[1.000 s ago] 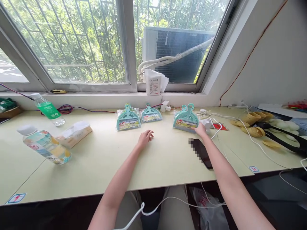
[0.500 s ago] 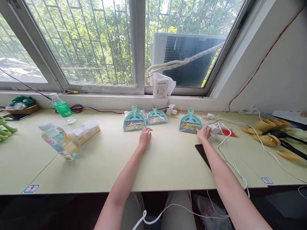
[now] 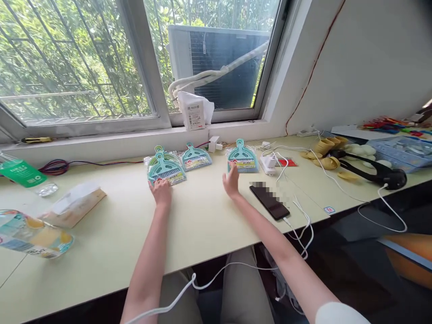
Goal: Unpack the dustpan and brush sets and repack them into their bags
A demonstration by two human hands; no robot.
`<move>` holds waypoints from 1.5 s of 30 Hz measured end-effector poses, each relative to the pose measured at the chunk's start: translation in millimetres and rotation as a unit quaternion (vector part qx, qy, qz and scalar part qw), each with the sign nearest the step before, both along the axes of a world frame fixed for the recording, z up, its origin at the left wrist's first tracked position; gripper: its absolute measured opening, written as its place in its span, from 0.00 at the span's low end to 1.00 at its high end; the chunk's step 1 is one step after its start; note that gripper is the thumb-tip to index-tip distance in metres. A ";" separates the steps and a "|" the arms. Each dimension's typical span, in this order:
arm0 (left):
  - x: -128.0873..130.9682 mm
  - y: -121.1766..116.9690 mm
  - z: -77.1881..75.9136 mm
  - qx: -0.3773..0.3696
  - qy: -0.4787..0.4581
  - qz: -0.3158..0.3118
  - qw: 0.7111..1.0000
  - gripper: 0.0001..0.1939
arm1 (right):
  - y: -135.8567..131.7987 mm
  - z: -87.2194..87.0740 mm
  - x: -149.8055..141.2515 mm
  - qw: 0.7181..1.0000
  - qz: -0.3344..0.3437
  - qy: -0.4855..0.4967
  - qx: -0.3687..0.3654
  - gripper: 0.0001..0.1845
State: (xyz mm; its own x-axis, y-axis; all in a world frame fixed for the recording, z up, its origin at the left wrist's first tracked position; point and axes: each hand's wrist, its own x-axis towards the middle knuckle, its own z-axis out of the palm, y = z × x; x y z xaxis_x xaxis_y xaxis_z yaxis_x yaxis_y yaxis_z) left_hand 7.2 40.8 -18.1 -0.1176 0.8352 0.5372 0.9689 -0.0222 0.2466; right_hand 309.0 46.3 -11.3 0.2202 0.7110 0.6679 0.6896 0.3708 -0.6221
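Note:
At the left, my left hand has its fingers closed over the lower edge of a packaged teal dustpan and brush set. This front set overlaps another dustpan set, which is partly hidden behind it. A third packaged set lies just to the right. My right hand is at the lower left corner of a further dustpan set; its fingers are apart and its fingertips overlap the pack in view. Whether they touch it I cannot tell.
A black phone with a white cable lies right of my right hand. Beyond it are a white charger and yellow curved pieces. At the left are a tissue pack and two bottles, one green-labelled.
The view has turned right. My left hand has taken the front dustpan set's lower edge, and that set has slid off the one behind. My right hand has moved to the right set's left corner.

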 end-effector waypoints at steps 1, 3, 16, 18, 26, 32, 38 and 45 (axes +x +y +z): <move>3.2 -1.7 1.2 0.006 0.003 -0.013 1.000 0.13 | -4.8 -3.9 -16.9 0.998 0.047 0.017 -0.026 0.27; 12.7 -5.7 3.2 0.011 0.006 -0.041 0.999 0.12 | -10.0 -11.6 -41.1 0.982 0.142 0.067 -0.108 0.25; 116.7 -47.2 13.8 -0.015 -0.079 -0.329 0.941 0.09 | -7.7 -7.8 -19.4 0.723 0.297 0.552 -0.291 0.10; 110.8 -43.7 17.0 0.002 -0.179 -0.291 0.940 0.10 | -8.6 -7.2 -18.0 0.721 0.289 0.559 -0.290 0.10; 58.2 -20.4 25.5 -0.220 -0.654 -0.205 0.694 0.26 | -20.2 2.8 -17.7 0.715 0.436 0.473 -0.272 0.20; 53.0 -16.7 14.0 -0.184 -0.705 -0.189 0.659 0.22 | -26.1 0.6 -23.4 0.909 0.244 0.251 -0.225 0.29; 60.3 -13.9 8.6 -0.140 -0.720 -0.187 0.653 0.21 | -41.1 8.6 -28.6 0.953 0.267 -0.114 -0.087 0.14; 66.0 -18.4 13.3 -0.115 -0.721 -0.230 0.644 0.19 | -36.7 -1.3 -38.9 0.944 0.267 0.072 -0.182 0.08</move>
